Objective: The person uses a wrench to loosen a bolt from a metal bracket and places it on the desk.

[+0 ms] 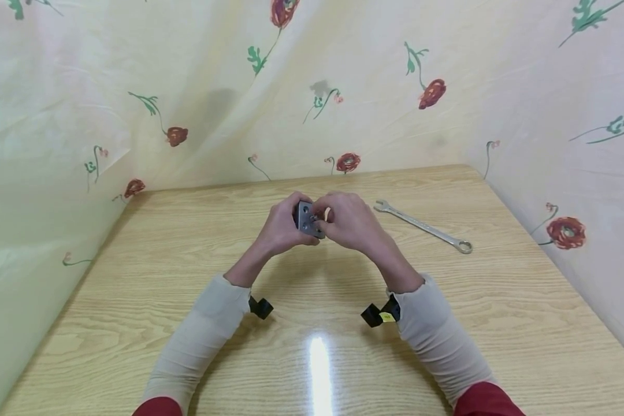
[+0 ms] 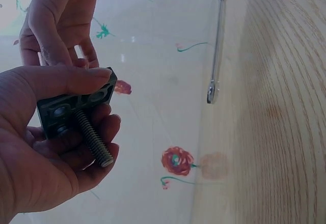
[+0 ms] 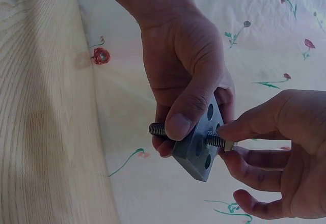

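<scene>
A grey metal block [image 1: 303, 217] with several holes is gripped by my left hand [image 1: 283, 226] near the middle of the table. In the right wrist view, the thumb lies along one edge of the block [image 3: 191, 157]. A threaded bolt [image 3: 214, 140] passes through the block, and its long threaded end [image 2: 94, 140] juts out of the far side in the left wrist view. My right hand [image 1: 351, 222] pinches the bolt at its head [image 3: 229, 145] between thumb and fingers. Some thread shows between the head and the block face.
A combination wrench [image 1: 425, 227] lies on the wooden table [image 1: 187, 242] to the right of my hands. Flower-printed cloth [image 1: 229, 138] hangs behind and along both sides of the table. Black wrist cameras [image 1: 262, 308] sit under the forearms.
</scene>
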`<action>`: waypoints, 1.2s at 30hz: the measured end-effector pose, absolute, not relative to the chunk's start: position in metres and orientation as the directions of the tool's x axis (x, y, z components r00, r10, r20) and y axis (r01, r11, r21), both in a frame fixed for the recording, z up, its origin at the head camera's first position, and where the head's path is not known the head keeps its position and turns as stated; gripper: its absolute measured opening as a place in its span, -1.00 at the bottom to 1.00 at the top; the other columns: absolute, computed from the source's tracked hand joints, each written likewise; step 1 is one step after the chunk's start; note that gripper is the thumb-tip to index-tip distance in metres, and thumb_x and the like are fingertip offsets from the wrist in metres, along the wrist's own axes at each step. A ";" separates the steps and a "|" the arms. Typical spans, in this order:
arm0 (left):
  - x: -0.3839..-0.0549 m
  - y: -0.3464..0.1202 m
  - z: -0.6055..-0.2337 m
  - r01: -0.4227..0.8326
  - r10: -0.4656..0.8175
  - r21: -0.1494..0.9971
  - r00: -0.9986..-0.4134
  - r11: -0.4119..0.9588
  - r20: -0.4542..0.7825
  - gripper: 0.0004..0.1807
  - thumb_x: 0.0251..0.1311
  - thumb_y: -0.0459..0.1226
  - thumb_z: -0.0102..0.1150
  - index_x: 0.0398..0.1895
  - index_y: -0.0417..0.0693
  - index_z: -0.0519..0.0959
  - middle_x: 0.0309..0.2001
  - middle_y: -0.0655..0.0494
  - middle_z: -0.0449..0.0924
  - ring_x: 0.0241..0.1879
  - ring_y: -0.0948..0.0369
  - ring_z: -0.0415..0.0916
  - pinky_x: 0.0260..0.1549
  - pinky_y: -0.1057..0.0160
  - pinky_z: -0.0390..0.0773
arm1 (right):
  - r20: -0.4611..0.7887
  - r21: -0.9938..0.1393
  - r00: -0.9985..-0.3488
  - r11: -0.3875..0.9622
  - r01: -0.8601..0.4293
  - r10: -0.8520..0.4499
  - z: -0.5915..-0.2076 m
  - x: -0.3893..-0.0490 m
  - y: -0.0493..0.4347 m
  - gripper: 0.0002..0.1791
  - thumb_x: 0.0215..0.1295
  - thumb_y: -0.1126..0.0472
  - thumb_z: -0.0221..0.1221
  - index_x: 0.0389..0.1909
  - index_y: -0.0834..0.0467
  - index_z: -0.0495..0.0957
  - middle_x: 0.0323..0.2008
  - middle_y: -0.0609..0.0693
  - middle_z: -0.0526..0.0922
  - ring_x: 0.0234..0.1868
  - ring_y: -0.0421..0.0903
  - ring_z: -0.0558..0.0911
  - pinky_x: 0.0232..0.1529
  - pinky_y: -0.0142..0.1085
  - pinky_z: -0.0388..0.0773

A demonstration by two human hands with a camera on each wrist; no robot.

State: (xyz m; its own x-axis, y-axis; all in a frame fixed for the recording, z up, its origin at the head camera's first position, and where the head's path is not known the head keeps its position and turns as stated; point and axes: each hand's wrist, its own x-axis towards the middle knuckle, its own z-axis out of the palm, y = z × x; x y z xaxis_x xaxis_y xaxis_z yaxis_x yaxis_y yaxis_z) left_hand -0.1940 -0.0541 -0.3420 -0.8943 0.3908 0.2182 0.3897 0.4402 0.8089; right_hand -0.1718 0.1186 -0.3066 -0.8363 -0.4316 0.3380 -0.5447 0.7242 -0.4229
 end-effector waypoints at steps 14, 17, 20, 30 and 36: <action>-0.195 -0.054 -0.342 0.383 0.382 0.805 -0.899 0.452 0.213 -0.25 -0.31 -0.42 0.55 0.08 -0.14 0.42 -0.01 -0.13 0.54 -0.10 0.02 0.52 -0.13 0.12 0.57 | 0.316 -0.452 -0.822 0.686 -0.570 -0.474 -0.302 -0.172 0.126 -0.65 0.13 0.20 0.33 -0.05 0.14 0.55 -0.10 0.07 0.64 -0.29 -0.02 0.62 -0.29 -0.21 0.52; -0.195 -0.054 -0.341 0.376 0.380 0.807 -0.902 0.454 0.206 -0.25 -0.31 -0.42 0.54 0.08 -0.13 0.41 -0.01 -0.13 0.53 -0.11 0.02 0.52 -0.15 0.12 0.58 | 0.257 -0.504 -0.886 0.728 -0.464 -0.387 -0.300 -0.174 0.127 -0.61 0.27 -0.03 0.23 -0.01 0.12 0.52 -0.13 0.06 0.66 -0.30 -0.03 0.62 -0.36 -0.25 0.50; -0.196 -0.054 -0.341 0.375 0.382 0.805 -0.902 0.459 0.202 -0.24 -0.31 -0.41 0.55 0.08 -0.12 0.41 -0.02 -0.12 0.53 -0.11 0.03 0.52 -0.16 0.13 0.58 | 0.198 -0.509 -0.929 0.777 -0.371 -0.314 -0.300 -0.175 0.126 -0.58 0.37 -0.15 0.07 -0.09 0.12 0.58 -0.28 0.06 0.71 -0.42 -0.05 0.61 -0.48 -0.29 0.45; -0.198 -0.053 -0.340 0.371 0.378 0.811 -0.904 0.453 0.202 -0.25 -0.30 -0.42 0.54 0.09 -0.13 0.41 -0.01 -0.15 0.52 -0.13 0.03 0.51 -0.19 0.17 0.57 | 0.189 -0.475 -0.929 0.798 -0.370 -0.318 -0.303 -0.177 0.122 -0.63 0.34 -0.08 0.14 -0.41 0.13 0.67 -0.59 -0.02 0.61 -0.65 -0.16 0.42 -0.63 -0.36 0.28; -0.199 -0.053 -0.340 0.355 0.369 0.814 -0.910 0.461 0.188 -0.25 -0.30 -0.42 0.53 0.09 -0.09 0.42 0.00 -0.13 0.52 -0.13 0.01 0.51 -0.21 0.18 0.57 | 0.221 -0.475 -0.901 0.765 -0.434 -0.374 -0.302 -0.179 0.123 -0.76 0.28 0.03 0.23 -0.26 0.13 0.69 -0.43 -0.01 0.73 -0.50 -0.15 0.59 -0.49 -0.36 0.43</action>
